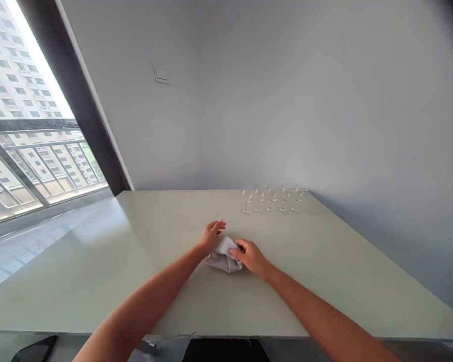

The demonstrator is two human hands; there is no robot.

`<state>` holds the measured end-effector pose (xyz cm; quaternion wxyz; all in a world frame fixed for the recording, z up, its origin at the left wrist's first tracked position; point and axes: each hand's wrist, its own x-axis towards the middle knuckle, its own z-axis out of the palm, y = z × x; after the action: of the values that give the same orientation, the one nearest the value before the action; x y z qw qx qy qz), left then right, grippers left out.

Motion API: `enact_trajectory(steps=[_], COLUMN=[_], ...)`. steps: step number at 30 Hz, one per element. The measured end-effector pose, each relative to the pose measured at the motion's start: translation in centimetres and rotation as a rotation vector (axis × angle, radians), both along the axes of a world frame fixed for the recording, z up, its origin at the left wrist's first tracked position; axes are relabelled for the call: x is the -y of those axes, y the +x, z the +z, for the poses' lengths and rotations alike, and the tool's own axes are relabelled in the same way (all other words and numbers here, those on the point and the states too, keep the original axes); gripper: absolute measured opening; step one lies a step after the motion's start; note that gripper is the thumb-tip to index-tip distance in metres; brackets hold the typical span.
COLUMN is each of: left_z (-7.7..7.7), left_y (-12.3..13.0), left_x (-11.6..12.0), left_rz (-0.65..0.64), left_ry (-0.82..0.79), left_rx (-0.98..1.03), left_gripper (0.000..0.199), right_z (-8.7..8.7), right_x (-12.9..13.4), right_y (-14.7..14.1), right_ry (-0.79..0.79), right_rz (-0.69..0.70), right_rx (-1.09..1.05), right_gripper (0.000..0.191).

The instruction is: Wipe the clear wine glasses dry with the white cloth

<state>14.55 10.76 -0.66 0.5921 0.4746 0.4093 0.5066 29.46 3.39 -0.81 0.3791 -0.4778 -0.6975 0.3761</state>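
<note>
A folded pale grey-white cloth (223, 257) lies on the table in front of me. My right hand (251, 256) grips its right side, thumb on top and fingers curled round the edge. A small dark spot shows between those fingers, too small to make out. Just beyond the cloth's left side, my left hand (212, 234) is raised a little, with loosely bent fingers slightly apart and nothing visible in them. Further back stands a row of several clear stemmed glasses (246, 201), upright and apart from both hands.
The pale table (154, 291) reaches to the grey walls behind and at right. A window (30, 125) with railings is at far left. Below the front edge are a dark device (35, 349) at left and a black object (225, 350) in the middle.
</note>
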Motion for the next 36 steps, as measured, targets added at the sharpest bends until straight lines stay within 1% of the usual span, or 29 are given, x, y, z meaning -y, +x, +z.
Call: enact_trajectory(steps=[2,4,5,6,9,11,13,15,16,18,20,21,22,23,24,25,26,28,29,30,31,32,34,36], left_z=[1.2,2.3,2.8,3.4,5.2,6.7,8.5,10.5,11.5,13.2,14.0,14.0,13.5,12.6,11.3,9.8,8.1,4.7,3.3,2.2,1.5,1.1,0.9,1.2], left_y=[-0.5,-0.6,-0.5,-0.4,-0.1,-0.3,-0.6,-1.1,-1.4,-1.9,-2.6,-3.0,-3.4,-3.9,-4.3,-4.8,-5.2,-5.9,-6.1,-6.3,-6.4,-6.4,-6.3,-6.1], left_x=[0.6,1.3,1.6,1.8,1.9,1.2,0.2,-0.7,-1.1,-1.3,-0.9,-0.4,0.2,0.8,1.6,2.3,3.0,4.3,4.9,5.5,6.1,6.7,7.8,8.8], left_rz=[-0.19,-0.389,-0.449,-0.468,-0.412,-0.363,-0.323,-0.255,-0.204,-0.087,-0.017,-0.007,-0.021,-0.064,-0.116,-0.203,-0.307,-0.442,-0.513,-0.533,-0.556,-0.576,-0.631,-0.695], left_ry=[0.048,0.103,0.121,0.126,0.142,0.187,0.25,0.327,0.386,0.553,0.767,0.859,0.928,0.977,0.998,1.013,1.029,1.029,1.041,1.037,1.039,1.047,1.085,1.139], left_rx=[-0.089,-0.227,-0.302,-0.368,-0.476,-0.504,-0.565,-0.653,-0.687,-0.739,-0.824,-0.877,-0.935,-0.991,-1.029,-1.066,-1.095,-1.125,-1.156,-1.183,-1.201,-1.208,-1.18,-1.131], left_gripper=[0.034,0.037,0.038,0.037,0.033,0.033,0.032,0.032,0.031,0.028,0.025,0.023,0.02,0.016,0.012,0.013,0.017,0.022,0.026,0.028,0.03,0.031,0.029,0.027], right_z=[-0.1,0.2,0.4,0.6,1.6,2.2,2.6,2.7,2.7,2.5,2.3,2.3,2.2,2.2,2.1,2.1,2.0,1.9,1.7,1.6,1.5,1.3,0.9,0.3], right_x=[-1.4,-2.1,-2.2,-2.1,-1.4,-1.0,-1.0,-1.3,-1.6,-2.0,-2.3,-2.4,-2.4,-2.4,-2.4,-2.3,-2.3,-2.2,-2.1,-2.1,-2.0,-2.0,-2.0,-2.2], right_y=[1.5,2.6,2.9,3.1,3.3,3.4,3.7,4.2,4.4,5.0,5.4,5.6,5.7,5.8,5.7,5.7,5.6,5.2,5.0,4.8,4.7,4.5,4.3,4.2], right_ry=[-0.063,-0.106,-0.131,-0.157,-0.239,-0.279,-0.263,-0.183,-0.131,-0.043,0.002,0.007,0.006,0.002,-0.003,-0.009,-0.013,-0.02,-0.023,-0.026,-0.027,-0.025,0.005,0.075], right_rz=[0.005,0.015,0.02,0.023,0.03,0.049,0.028,-0.066,-0.128,-0.236,-0.295,-0.31,-0.318,-0.321,-0.318,-0.312,-0.307,-0.294,-0.287,-0.278,-0.267,-0.255,-0.245,-0.256], right_rx=[-0.193,-0.336,-0.392,-0.441,-0.538,-0.54,-0.517,-0.49,-0.481,-0.475,-0.483,-0.486,-0.485,-0.481,-0.472,-0.457,-0.433,-0.363,-0.323,-0.282,-0.244,-0.208,-0.125,-0.012], right_gripper=[0.026,0.029,0.03,0.031,0.032,0.033,0.032,0.028,0.025,0.023,0.022,0.023,0.023,0.024,0.024,0.024,0.024,0.023,0.022,0.021,0.02,0.02,0.019,0.018])
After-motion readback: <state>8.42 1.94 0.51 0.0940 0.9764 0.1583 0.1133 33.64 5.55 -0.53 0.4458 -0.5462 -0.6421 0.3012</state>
